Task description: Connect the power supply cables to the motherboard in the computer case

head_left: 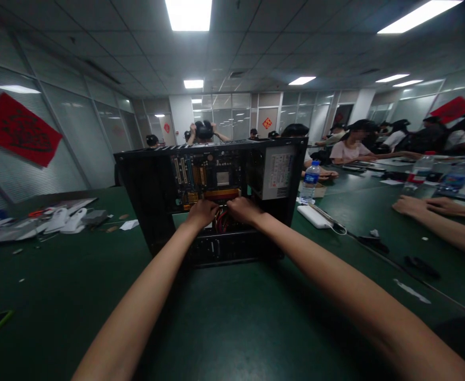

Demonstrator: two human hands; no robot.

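An open black computer case (145, 211) stands upright on the green table, its inside facing me. In it sit a motherboard (212, 174) with several slots and, at the upper right, a labelled power supply (276, 174). My left hand (202, 214) reaches in at the board's lower edge, its fingers curled beside an orange-yellow slot area. My right hand (245, 210) is close by on the right, fingers bent in at the same edge. Red and dark cables (222, 219) hang between and below both hands. What the fingertips hold is hidden.
Papers, white plastic pieces (67, 219) and a grey box (96, 217) lie on the left. On the right are a water bottle (310, 182), a white power bank (315, 217), a cable and another person's arms (426, 211). More people sit beyond.
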